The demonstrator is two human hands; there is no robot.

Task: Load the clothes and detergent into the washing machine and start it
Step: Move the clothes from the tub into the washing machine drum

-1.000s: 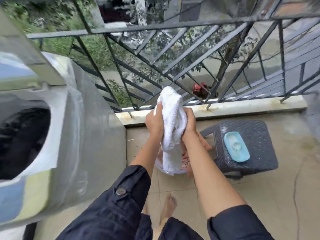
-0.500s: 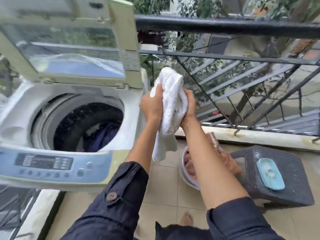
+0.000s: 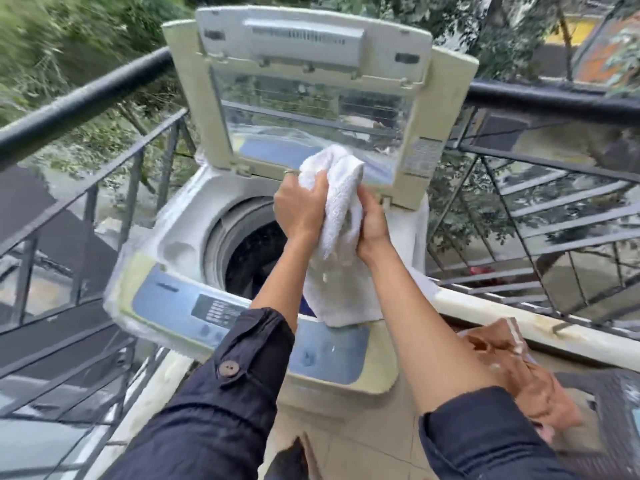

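A top-loading washing machine point(image 3: 180, 251) stands in front of me with its lid point(image 3: 311, 98) raised upright. Its dark drum opening point(image 3: 249, 251) shows below my arms. I hold a white towel point(image 3: 341, 202) bunched above the drum. My left hand point(image 3: 299, 206) grips its left side and my right hand point(image 3: 372, 223) grips its right side. The towel's loose end hangs down over the blue control panel point(image 3: 173, 299). Some dark blue cloth is just visible inside the drum under my left forearm.
A black metal railing point(image 3: 86, 95) runs behind and on both sides of the machine. An orange-brown cloth point(image 3: 512, 362) lies in a basin at the lower right, beside a dark wicker stool point(image 3: 620, 410). A pale low ledge point(image 3: 519, 323) borders the tiled floor.
Both hands carried the white towel from over the basin by the stool leftward to above the machine's open drum. My view turned from the floor to the machine.
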